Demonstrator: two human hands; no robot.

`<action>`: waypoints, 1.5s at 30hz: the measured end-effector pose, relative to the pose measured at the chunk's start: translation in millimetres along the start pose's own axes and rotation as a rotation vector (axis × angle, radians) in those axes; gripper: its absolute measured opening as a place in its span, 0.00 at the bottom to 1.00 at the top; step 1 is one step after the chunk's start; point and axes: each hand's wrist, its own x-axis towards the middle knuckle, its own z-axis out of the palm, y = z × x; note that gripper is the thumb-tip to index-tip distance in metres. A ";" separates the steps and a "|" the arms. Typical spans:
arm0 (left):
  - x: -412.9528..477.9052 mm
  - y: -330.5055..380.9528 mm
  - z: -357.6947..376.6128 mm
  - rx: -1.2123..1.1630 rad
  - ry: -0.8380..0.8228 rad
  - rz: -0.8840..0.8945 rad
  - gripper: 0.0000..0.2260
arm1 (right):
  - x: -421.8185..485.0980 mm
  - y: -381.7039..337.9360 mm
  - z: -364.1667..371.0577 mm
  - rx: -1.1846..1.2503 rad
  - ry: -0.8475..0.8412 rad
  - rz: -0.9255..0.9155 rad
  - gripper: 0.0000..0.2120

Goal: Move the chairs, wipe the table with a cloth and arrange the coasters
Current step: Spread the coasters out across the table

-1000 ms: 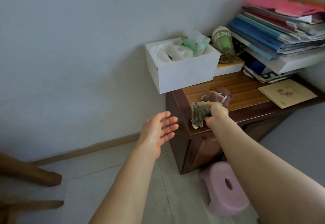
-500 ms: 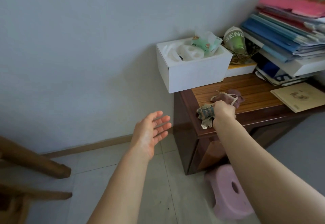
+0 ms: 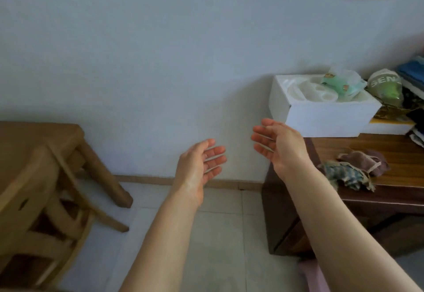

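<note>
We hold both hands up in the air in front of the wall (image 3: 160,62), well above the floor (image 3: 220,234). Our left hand (image 3: 199,165) is empty, its palm turned to the right and its fingers straight and slightly spread. Our right hand (image 3: 277,145) is empty too, with its palm turned to the left and its relaxed fingers pointing left. The two palms face each other without touching.

The cloth (image 3: 346,174), a crumpled blue-green patterned rag, lies on the dark wooden bench (image 3: 401,154) near its front left corner. Its long axis runs roughly along the bench's front edge, and a ragged end reaches that edge on the right. Our right forearm passes just in front of its left end. A mauve cloth (image 3: 364,161) lies bunched just behind it and touches it. A white box (image 3: 321,117) sits at the bench's back left corner and overhangs the left edge.

At the far left stands the light wooden table (image 3: 34,135). A blurred chair (image 3: 46,200) stands close against its near side. Part of a pink stool (image 3: 312,275) shows on the floor below the bench.
</note>
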 end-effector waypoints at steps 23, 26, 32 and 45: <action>-68.8 166.2 -443.1 -0.235 0.659 0.229 0.09 | -157.1 166.0 477.1 -0.157 -0.772 0.167 0.11; -69.5 174.5 -491.1 -0.252 0.694 0.231 0.11 | -173.5 190.4 525.5 -0.174 -0.825 0.190 0.10; -61.0 178.1 -560.4 -0.337 0.751 0.185 0.10 | -184.2 238.3 595.8 -0.277 -0.863 0.269 0.11; 26.7 183.7 -686.4 -0.591 0.878 0.067 0.08 | -129.4 344.5 742.1 -0.604 -0.943 0.402 0.08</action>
